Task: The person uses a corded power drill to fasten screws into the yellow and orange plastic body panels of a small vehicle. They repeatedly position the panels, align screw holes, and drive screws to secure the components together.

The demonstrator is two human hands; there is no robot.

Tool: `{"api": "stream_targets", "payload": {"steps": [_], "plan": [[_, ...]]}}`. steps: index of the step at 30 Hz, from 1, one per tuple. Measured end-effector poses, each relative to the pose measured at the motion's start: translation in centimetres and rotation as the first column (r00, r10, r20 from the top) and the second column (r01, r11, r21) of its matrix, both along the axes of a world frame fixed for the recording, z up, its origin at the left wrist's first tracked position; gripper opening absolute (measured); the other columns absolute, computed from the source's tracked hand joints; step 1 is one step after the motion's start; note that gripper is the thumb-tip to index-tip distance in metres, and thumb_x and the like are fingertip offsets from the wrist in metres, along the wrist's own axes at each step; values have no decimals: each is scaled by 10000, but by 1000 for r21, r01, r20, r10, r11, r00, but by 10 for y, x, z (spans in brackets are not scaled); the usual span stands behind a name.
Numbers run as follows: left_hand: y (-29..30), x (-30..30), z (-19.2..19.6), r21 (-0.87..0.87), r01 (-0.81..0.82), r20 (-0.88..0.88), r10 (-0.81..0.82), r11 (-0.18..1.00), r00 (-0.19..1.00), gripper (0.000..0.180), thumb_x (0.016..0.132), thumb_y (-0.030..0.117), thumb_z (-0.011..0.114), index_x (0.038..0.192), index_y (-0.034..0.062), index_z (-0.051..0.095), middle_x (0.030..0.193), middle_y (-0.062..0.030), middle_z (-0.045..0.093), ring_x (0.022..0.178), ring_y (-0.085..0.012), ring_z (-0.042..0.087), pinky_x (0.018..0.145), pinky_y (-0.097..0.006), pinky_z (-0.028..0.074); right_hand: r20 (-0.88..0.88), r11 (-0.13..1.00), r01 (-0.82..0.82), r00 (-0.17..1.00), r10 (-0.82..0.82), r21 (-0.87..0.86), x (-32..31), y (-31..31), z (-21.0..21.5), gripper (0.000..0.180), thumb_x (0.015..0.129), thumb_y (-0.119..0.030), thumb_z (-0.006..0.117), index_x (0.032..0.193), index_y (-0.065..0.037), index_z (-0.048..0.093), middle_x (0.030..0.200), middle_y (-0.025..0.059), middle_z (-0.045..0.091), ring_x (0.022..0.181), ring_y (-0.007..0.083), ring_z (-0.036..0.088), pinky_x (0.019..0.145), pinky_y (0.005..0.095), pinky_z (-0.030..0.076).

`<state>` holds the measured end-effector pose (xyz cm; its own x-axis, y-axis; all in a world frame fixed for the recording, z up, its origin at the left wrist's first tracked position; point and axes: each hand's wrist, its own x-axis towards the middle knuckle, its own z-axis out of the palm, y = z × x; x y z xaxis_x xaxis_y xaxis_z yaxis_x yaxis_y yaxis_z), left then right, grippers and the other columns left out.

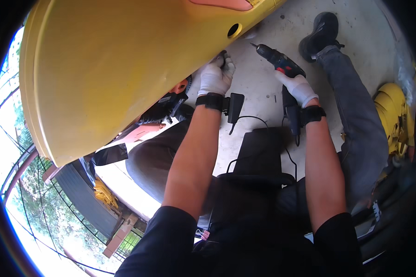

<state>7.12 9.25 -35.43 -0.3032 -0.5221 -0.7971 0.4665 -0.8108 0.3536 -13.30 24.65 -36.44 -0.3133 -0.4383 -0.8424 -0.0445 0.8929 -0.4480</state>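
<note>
Right hand (299, 88), gloved, is wrapped around the grip of a cordless drill (282, 64), upper centre-right of frame, bit aimed up-left. Left hand (216, 76), gloved, is closed on something small and dark at the lower edge of the yellow body panel (111, 69); can't tell what. The panel fills the upper left. It looks like a stiff, smooth shell, likely slippery on its faces, so best held by the edge. The drill looks compact and top-heavy; hold it by the handle. Concrete floor (263, 92) lies beneath, a black shoe (321, 30) at top right.

Black boot (320, 31), concrete floor (263, 87)
</note>
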Motion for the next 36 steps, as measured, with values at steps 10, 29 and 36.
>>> {"api": "stream_targets", "payload": {"steps": [10,29,36], "plan": [[60,35,185,-223,930,595,-714,292,368,223,954,210,616,931,-2,678,667,-22,614,550,-98,564,519,-251,473,160,936,315,943,-290,-158,-5,-2,119,550,798,-602,718,705,-74,592,610,53,593,495,171,604,480,295,493],[79,142,229,-579,656,430,-503,483,750,183,946,116,565,1016,-25,658,808,-60,664,663,-116,654,639,-269,556,-77,427,129,898,-434,-895,110,36,316,398,967,-265,593,1230,18,498,1013,112,568,882,206,583,827,337,497],[62,147,241,-648,535,313,-450,542,836,181,966,95,514,1003,-43,626,829,-80,667,699,-126,668,603,-269,568,631,610,485,775,33,-627,129,41,299,383,963,-214,565,1286,-32,470,1041,68,540,938,201,534,881,394,461]]}}
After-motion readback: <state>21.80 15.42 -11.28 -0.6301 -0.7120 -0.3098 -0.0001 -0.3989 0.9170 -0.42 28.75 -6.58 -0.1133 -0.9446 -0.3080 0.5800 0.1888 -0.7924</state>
